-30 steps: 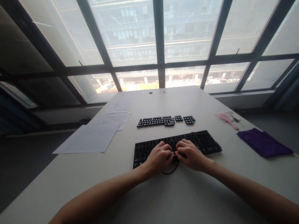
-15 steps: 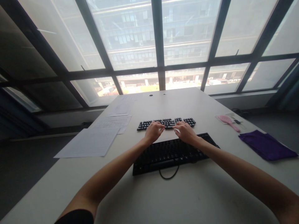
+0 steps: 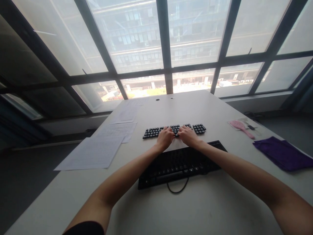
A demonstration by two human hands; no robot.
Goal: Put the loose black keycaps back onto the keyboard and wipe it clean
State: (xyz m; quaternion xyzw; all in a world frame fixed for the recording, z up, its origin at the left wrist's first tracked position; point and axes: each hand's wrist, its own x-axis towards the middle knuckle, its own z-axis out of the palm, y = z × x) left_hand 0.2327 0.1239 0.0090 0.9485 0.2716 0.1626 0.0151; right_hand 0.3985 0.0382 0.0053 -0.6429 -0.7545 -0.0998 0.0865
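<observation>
Black keycaps (image 3: 151, 132) lie in rows on the white table, beyond a black keyboard (image 3: 171, 166) that is set at a slant with its cable (image 3: 178, 192) looping out at the near side. My left hand (image 3: 165, 137) is curled at the near edge of the middle keycaps, fingers bent around some of them. Close beside it, my right hand (image 3: 188, 135) bends its fingers onto the same group from the right. The fingertips are partly hidden. A separate block of keycaps (image 3: 199, 128) sits right of my right hand.
Printed paper sheets (image 3: 90, 153) lie along the left side of the table (image 3: 181, 215). On the right are a pink hairbrush (image 3: 241, 128), small items beside it and a folded purple cloth (image 3: 281, 152). Large windows (image 3: 137, 36) stand beyond the far edge.
My hands have come closer together, the right one shifting left. Some middle keycaps sit differently, and the gap left of the right-hand block looks altered. The view has moved slightly.
</observation>
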